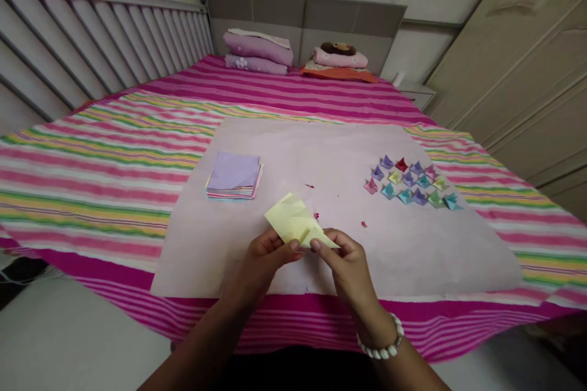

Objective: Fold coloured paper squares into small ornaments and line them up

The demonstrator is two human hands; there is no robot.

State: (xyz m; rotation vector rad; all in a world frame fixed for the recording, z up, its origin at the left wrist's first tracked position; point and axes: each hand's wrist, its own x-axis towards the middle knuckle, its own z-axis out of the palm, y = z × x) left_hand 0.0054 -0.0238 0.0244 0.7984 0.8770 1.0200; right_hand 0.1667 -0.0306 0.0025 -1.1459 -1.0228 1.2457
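Both hands hold a pale yellow paper sheet (293,220), partly folded, just above a large pinkish paper mat (413,244) spread on the bed. My left hand (266,256) pinches the sheet's near left edge with thumb and fingers. My right hand (343,256), with a white bead bracelet at the wrist, pinches its near right corner. A stack of coloured square papers (233,176), lilac on top, lies on the mat to the far left. Several small folded paper shapes (413,186) in mixed colours sit grouped on the mat to the far right.
The bed has a striped pink, green and yellow cover (114,153). Folded pillows and bedding (259,52) lie at the headboard. A slatted rail (92,36) runs along the left, a wardrobe (527,73) stands on the right. Tiny red paper scraps (362,223) dot the mat.
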